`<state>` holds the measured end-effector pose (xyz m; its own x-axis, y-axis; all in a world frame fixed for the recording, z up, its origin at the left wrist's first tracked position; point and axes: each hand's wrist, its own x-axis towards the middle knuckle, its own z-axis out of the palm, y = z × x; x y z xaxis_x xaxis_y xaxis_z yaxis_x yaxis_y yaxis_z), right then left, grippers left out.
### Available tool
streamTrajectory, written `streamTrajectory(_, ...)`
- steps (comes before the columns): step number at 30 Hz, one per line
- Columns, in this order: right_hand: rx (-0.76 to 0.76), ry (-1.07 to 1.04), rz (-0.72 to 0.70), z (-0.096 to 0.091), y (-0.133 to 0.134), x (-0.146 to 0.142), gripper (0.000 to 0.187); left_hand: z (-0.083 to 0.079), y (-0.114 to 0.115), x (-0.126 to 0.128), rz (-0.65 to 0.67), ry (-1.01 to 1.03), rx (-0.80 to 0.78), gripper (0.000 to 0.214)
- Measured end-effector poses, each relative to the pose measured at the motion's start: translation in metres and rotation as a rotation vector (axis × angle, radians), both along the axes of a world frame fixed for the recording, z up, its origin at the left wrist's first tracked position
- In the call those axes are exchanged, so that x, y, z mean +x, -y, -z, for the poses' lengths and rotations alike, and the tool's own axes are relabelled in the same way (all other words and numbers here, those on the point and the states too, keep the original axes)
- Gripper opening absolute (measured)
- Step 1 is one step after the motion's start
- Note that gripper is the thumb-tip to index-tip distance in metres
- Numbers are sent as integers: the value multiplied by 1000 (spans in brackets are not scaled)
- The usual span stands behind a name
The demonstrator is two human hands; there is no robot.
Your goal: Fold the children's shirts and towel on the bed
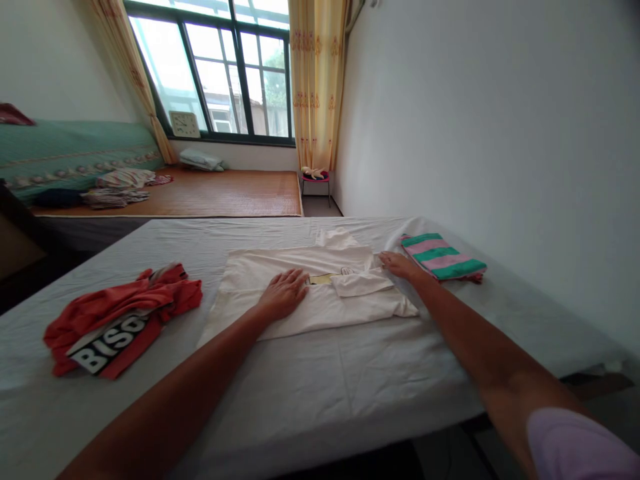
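Observation:
A white T-shirt [295,320] lies spread sideways on the sheet-covered surface, with a yellow and black print partly showing. One sleeve [363,283] is turned inward over the print, and another part sticks out at the far side. My left hand [285,293] rests flat on the middle of the shirt, fingers stretched out. At the shirt's right edge, my right hand [397,265] has its fingers closed on the cloth; the fingertips are small and partly hidden.
A crumpled red garment [125,313] with white lettering lies to the left. At the right, near the wall, sits a folded green-and-pink striped cloth [443,255]. Beyond the white sheet [320,387] stands a bed with a brown mat [235,190], holding several clothes.

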<state>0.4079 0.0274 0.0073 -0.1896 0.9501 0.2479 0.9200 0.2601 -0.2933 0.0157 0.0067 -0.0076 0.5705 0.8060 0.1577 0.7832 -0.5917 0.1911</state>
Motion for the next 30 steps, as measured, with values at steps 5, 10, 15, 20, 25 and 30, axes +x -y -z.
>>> streamTrajectory(5, 24, -2, -101, 8, -8, -12, 36, -4, -2, -1, 2, -5, -11, 52)
streamTrajectory(10, 117, -87, 228, 16, -3, 6, 28, -3, -1, -1, 7, 9, -7, 50)
streamTrajectory(15, -38, -204, 182, 14, 3, 11, 28, -3, -3, -1, 5, 17, -1, 49)
streamTrajectory(20, 23, -250, 395, 11, 6, 5, 19, -2, -3, 0, 0, -5, 12, 49)
streamTrajectory(25, 5, -61, 480, 6, 10, 10, 17, -1, -4, -1, -8, -39, 42, 51)
streamTrajectory(30, 134, 108, 238, 1, 11, -1, 27, 0, -2, 0, -20, -48, 34, 51)
